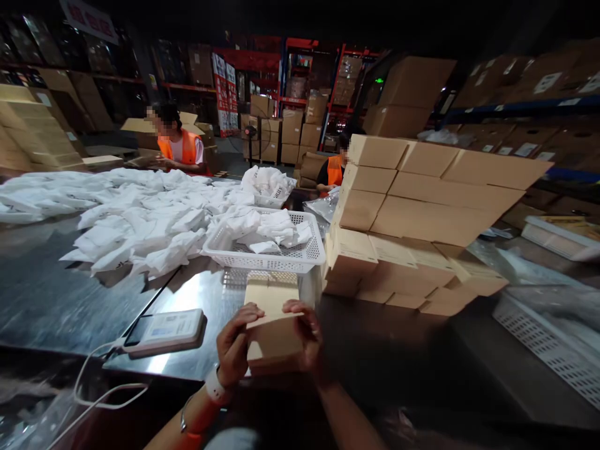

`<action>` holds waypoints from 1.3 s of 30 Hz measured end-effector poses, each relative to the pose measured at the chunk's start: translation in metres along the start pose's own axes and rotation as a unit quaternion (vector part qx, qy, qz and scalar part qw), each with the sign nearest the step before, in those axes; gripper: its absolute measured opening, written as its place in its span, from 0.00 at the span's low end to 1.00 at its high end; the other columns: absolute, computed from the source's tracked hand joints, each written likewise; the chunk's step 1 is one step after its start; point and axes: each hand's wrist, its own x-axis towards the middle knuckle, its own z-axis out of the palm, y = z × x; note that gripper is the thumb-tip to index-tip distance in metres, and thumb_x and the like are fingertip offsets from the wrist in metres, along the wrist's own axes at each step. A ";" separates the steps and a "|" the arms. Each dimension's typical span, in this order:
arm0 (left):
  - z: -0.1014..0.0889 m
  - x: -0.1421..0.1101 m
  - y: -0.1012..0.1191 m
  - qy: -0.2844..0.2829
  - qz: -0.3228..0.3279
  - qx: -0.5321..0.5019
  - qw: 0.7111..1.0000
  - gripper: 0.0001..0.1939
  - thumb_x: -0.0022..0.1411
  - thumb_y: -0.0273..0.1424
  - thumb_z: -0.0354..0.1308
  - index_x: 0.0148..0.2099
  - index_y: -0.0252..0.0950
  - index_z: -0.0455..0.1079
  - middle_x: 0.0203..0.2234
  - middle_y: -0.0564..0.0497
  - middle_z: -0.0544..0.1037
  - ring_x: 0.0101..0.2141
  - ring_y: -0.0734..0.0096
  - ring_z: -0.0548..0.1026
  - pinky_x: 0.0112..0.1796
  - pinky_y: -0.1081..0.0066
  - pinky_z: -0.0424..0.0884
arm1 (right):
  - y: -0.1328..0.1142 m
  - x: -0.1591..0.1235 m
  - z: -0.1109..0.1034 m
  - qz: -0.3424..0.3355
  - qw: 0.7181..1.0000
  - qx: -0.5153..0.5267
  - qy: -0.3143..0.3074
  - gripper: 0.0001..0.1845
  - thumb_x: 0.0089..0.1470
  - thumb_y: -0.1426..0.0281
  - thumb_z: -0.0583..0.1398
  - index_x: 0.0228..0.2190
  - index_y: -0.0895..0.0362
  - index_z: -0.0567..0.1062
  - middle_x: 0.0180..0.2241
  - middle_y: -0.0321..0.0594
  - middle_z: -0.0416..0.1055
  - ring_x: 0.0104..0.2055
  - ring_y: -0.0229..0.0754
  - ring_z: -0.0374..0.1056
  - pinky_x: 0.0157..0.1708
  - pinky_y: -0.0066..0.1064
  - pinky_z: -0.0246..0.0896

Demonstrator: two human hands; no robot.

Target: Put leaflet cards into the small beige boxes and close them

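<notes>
Between my two hands is a small brown cardboard box [275, 340] at the front of the metal table. My left hand [235, 340] grips its left side, the fingers bent over the top edge. On the opposite side my right hand [307, 331] wraps round the box's right edge. Just behind lies another cardboard box [272, 290], close to the held one. Farther back a white perforated basket [265, 261] holds several white packets [276, 228]. Whether more boxes sit under the held one I cannot tell.
A tall stack of cardboard boxes [417, 212] stands at the right. Many white packets [145, 219] are heaped at the left. A phone with a cable [164, 330] lies at the left front. Two people in orange vests [180, 147] are across the table. Another white basket [553, 340] is far right.
</notes>
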 end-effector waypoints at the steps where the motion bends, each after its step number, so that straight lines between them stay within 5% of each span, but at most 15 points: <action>1: 0.000 0.001 0.001 -0.014 0.019 -0.004 1.000 0.13 0.69 0.43 0.52 0.44 0.43 0.72 0.37 0.52 0.81 0.42 0.63 0.76 0.52 0.59 0.68 | -0.001 -0.001 -0.001 -0.023 1.000 -0.013 -0.009 0.26 0.53 0.40 0.57 0.35 0.49 0.73 0.37 0.41 0.72 0.47 0.52 0.69 0.50 0.44 0.64; 3: 0.000 0.007 0.005 -0.058 0.054 -0.004 0.997 0.26 0.58 0.61 0.54 0.38 0.42 0.70 0.31 0.52 0.79 0.35 0.62 0.75 0.48 0.57 0.69 | -0.005 -0.003 -0.003 -0.081 0.993 -0.063 -0.051 0.34 0.45 0.33 0.58 0.36 0.49 0.74 0.36 0.42 0.71 0.48 0.54 0.67 0.49 0.47 0.64; 5: 0.000 0.013 0.011 -0.117 0.097 0.030 0.988 0.32 0.49 0.66 0.57 0.37 0.41 0.69 0.30 0.51 0.78 0.34 0.61 0.74 0.47 0.55 0.68 | -0.010 -0.004 -0.004 -0.158 0.976 -0.119 -0.089 0.32 0.47 0.36 0.60 0.42 0.47 0.74 0.37 0.41 0.71 0.48 0.53 0.66 0.48 0.47 0.65; 9: 0.002 0.019 0.023 -0.202 0.168 0.129 0.956 0.16 0.63 0.46 0.59 0.44 0.39 0.72 0.34 0.48 0.80 0.39 0.60 0.74 0.52 0.51 0.63 | -0.009 -0.002 -0.006 -0.254 0.951 -0.143 -0.102 0.17 0.56 0.48 0.62 0.40 0.44 0.74 0.35 0.34 0.72 0.43 0.46 0.70 0.53 0.47 0.62; 13: 0.000 0.015 0.025 -0.222 0.185 0.174 0.941 0.08 0.62 0.31 0.62 0.44 0.41 0.74 0.36 0.50 0.83 0.42 0.60 0.75 0.55 0.52 0.61 | 0.002 0.000 -0.011 -0.275 0.947 -0.132 -0.105 0.24 0.47 0.40 0.64 0.36 0.44 0.77 0.33 0.32 0.76 0.37 0.43 0.73 0.52 0.45 0.65; 21: -0.004 0.010 0.016 -0.184 0.196 0.156 0.950 0.10 0.62 0.34 0.64 0.46 0.42 0.76 0.35 0.51 0.84 0.41 0.62 0.78 0.52 0.54 0.68 | 0.012 0.000 -0.019 -0.199 0.964 -0.132 -0.116 0.18 0.48 0.45 0.66 0.30 0.44 0.80 0.36 0.32 0.77 0.43 0.45 0.74 0.55 0.46 0.62; 26: -0.007 0.011 0.015 -0.205 0.192 0.171 0.944 0.08 0.66 0.36 0.60 0.46 0.43 0.76 0.34 0.53 0.84 0.41 0.63 0.76 0.54 0.56 0.66 | 0.016 0.003 -0.016 -0.139 0.976 -0.126 -0.108 0.27 0.41 0.36 0.64 0.19 0.45 0.78 0.28 0.34 0.75 0.37 0.45 0.73 0.54 0.47 0.62; 32: -0.021 0.007 -0.001 -0.300 0.194 0.222 0.907 0.14 0.69 0.36 0.55 0.55 0.42 0.73 0.44 0.51 0.81 0.54 0.63 0.70 0.63 0.59 0.55 | 0.010 -0.001 0.000 -0.117 0.983 -0.143 -0.011 0.39 0.40 0.27 0.54 0.10 0.49 0.69 0.22 0.32 0.68 0.35 0.43 0.72 0.51 0.43 0.64; 39: -0.019 0.003 -0.028 -0.224 0.239 0.201 0.923 0.13 0.68 0.33 0.54 0.52 0.48 0.74 0.51 0.50 0.78 0.62 0.58 0.64 0.66 0.49 0.47 | 0.012 -0.001 0.003 -0.137 0.977 -0.164 0.013 0.38 0.43 0.29 0.55 0.11 0.50 0.66 0.22 0.38 0.68 0.41 0.48 0.71 0.49 0.43 0.67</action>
